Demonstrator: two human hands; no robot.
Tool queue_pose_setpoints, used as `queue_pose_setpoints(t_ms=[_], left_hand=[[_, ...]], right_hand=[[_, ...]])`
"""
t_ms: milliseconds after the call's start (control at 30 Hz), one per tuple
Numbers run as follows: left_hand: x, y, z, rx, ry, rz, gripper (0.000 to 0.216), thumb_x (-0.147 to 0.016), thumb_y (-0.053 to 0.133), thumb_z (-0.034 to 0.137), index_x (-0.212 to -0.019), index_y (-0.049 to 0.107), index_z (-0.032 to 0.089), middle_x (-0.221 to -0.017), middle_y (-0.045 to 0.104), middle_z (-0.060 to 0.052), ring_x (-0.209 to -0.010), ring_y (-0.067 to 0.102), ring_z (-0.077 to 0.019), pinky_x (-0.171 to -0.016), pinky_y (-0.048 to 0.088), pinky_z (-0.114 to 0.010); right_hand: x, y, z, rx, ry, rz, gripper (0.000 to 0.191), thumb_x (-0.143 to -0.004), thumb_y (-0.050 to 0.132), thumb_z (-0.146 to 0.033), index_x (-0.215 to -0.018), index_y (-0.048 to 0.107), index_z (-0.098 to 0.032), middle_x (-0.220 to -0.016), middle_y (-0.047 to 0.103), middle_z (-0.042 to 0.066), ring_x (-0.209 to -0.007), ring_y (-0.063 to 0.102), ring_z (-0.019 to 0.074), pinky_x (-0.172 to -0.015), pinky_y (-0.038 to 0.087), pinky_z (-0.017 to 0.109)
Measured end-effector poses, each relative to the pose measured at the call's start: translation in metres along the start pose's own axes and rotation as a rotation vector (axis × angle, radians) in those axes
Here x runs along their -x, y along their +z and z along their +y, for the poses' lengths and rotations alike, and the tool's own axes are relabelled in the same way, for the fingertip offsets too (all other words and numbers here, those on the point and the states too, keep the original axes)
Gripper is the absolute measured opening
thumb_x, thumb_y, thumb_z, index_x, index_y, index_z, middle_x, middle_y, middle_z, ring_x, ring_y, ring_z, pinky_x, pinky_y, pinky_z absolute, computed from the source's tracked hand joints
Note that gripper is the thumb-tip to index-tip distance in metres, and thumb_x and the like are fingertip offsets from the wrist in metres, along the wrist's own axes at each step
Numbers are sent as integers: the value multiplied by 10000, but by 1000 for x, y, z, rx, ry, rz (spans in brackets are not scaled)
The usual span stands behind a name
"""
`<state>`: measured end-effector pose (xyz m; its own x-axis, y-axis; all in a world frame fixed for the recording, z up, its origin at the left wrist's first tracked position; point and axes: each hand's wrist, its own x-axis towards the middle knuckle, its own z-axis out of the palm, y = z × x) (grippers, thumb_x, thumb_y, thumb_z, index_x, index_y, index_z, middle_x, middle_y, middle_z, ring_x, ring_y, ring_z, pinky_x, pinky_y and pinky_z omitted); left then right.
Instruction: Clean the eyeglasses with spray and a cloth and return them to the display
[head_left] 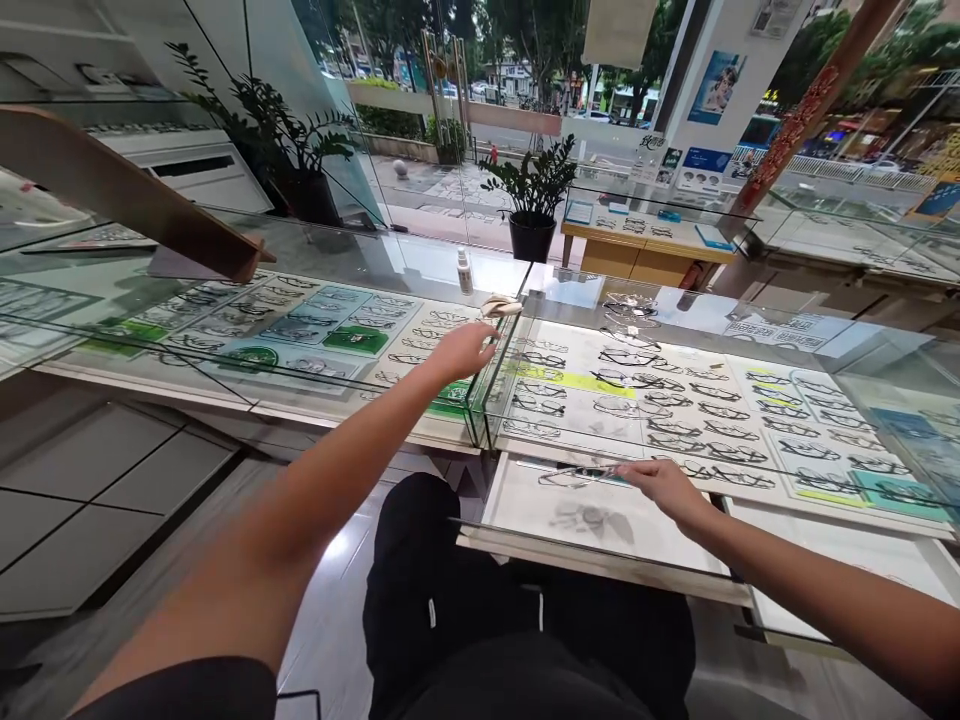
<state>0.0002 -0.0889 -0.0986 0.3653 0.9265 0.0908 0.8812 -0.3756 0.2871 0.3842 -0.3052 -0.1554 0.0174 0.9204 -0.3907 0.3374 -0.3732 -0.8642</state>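
Observation:
My right hand (pixel 664 488) pinches a pair of eyeglasses (pixel 568 478) at its right end. The glasses hang over a pulled-out white drawer (pixel 517 512), and grey shadows lie on the drawer's surface below. My left hand (pixel 463 353) is over the glass counter, near the seam between two display cases, with fingers partly curled and a gap by the thumb. Just beyond its fingertips a crumpled beige cloth (pixel 501 306) rests on the glass top. A small white spray bottle (pixel 464 272) stands upright behind the cloth.
Rows of eyeglass frames (pixel 720 410) fill the display cases on both sides. A second drawer (pixel 817 560) stands open at the right. A brown slanted board (pixel 135 195) leans over the left counter. Beyond the counter is a potted plant (pixel 531 205) by the glass front.

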Motion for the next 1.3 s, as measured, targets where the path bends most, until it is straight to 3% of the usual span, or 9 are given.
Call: queue_pose_setpoints(t_ms=[100,167,267,400,567,633,867,1067,1300], left_hand=[[16,-7,-22,-133,-29,8,479,-1022,440,409,-1377,697,216,-1511,680,-114,-1406,602,-333,-1162,483,-472],[26,-11,-42,-190,-57,23,497,-1022,430,430,-1380,692,207,-1530,663,-117,-1409,591,-341,-1171,470,-477],[39,-16,-77,-225,-148,45,528,-1019,422,462,-1385,691,192,-1527,652,-138,-1412,577,-356,-1162,468,-493],[51,-19,-109,-215,-302,86,630,-1018,412,572,-1450,646,178,-1613,567,-169,-1505,478,-397,-1220,406,-544],[58,-13,-110,-131,-414,112,673,-1009,391,630,-1513,554,214,-1646,515,-175,-1526,428,-421,-1228,360,-584],[59,-12,-107,-119,-423,139,650,-1008,387,615,-1500,555,225,-1642,510,-179,-1525,422,-430,-1230,344,-603],[63,-15,-105,-98,-417,173,569,-998,418,586,-1427,584,252,-1621,522,-178,-1503,429,-428,-1215,354,-620],[62,-12,-109,-82,-416,194,553,-984,450,583,-1401,597,251,-1606,542,-174,-1485,445,-444,-1199,370,-640],[62,-11,-111,-77,-415,218,527,-993,452,571,-1386,600,252,-1600,557,-167,-1486,455,-428,-1205,369,-636]], right_hand=[[23,2,-18,-15,54,-55,379,-650,850,-622,-822,918,-290,-1112,855,93,-727,586,225,-682,434,392],[37,2,-31,-19,60,-95,395,-665,853,-633,-827,918,-278,-948,825,83,-635,431,163,-638,340,365],[51,-6,-53,-29,63,-147,481,-676,858,-669,-904,926,-252,-618,619,24,-590,267,135,-605,220,349],[38,-30,-93,-26,-39,-54,560,-633,901,-694,-927,922,-218,-547,515,2,-567,223,122,-577,178,346],[-52,-66,-160,-32,-317,222,508,-662,955,-615,-984,913,-224,-825,759,82,-570,329,111,-550,317,333],[-103,-72,-184,-20,-368,326,414,-698,973,-498,-971,909,-193,-771,750,71,-570,391,116,-580,386,339],[-249,-49,-222,72,-354,577,89,-805,871,-186,-880,878,-139,-922,847,105,-851,720,222,-862,555,377],[-312,-35,-211,199,-293,628,193,-821,854,-277,-956,885,-142,-927,851,122,-849,731,255,-847,547,374],[-334,-41,-211,453,-212,640,191,-930,780,-310,-1048,889,-207,-1008,852,137,-933,731,270,-884,519,393]])
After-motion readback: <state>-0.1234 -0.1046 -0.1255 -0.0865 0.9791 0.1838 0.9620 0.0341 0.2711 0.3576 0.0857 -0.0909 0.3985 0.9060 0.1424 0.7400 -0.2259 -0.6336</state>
